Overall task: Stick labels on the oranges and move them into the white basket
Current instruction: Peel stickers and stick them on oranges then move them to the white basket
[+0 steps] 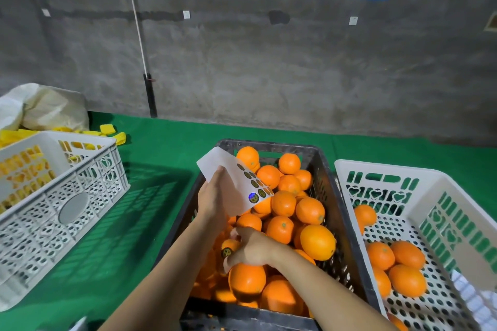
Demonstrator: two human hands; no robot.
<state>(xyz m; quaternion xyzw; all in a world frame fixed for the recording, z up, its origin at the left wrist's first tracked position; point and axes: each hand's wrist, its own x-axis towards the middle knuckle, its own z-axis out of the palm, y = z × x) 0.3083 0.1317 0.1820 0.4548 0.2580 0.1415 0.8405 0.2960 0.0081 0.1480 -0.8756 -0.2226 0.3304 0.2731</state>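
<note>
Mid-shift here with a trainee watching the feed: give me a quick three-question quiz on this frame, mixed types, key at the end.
1. True or false: the left hand holds the label sheet.
2. The right hand is over which container? A) dark crate B) white basket on the right C) white basket on the left
3. Fill in: an orange by the right hand's fingers already carries a ____.

Key: 1 true; 2 A; 3 label.
</note>
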